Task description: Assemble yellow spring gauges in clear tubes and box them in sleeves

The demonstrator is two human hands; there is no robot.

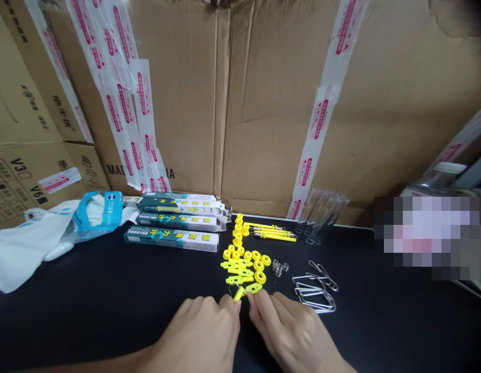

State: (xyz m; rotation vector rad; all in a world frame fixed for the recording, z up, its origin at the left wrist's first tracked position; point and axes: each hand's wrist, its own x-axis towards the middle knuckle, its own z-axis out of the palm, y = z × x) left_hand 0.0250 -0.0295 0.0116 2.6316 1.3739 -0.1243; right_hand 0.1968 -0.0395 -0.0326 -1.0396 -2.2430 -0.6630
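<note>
My left hand (209,329) pinches a short yellow piece (238,295) with a thin metal ring or wire at its top. Close on its right, my right hand (282,324) has its fingers closed on a flat yellow part (254,288) with holes. Just beyond the fingertips lie similar flat yellow parts (240,272), yellow rings (259,277) and small yellow caps (237,240). Yellow rods with metal hooks (273,235) are farther back. To the right are small clear pieces (279,268) and bent metal wire hooks (314,295).
Several long printed boxes (170,239) lie at the back left, beside a white and blue plastic bag (96,212). Clear tubes (321,212) stand at the back right. Taped cardboard (263,119) rises behind the black table (88,316). A blurred patch covers the far right.
</note>
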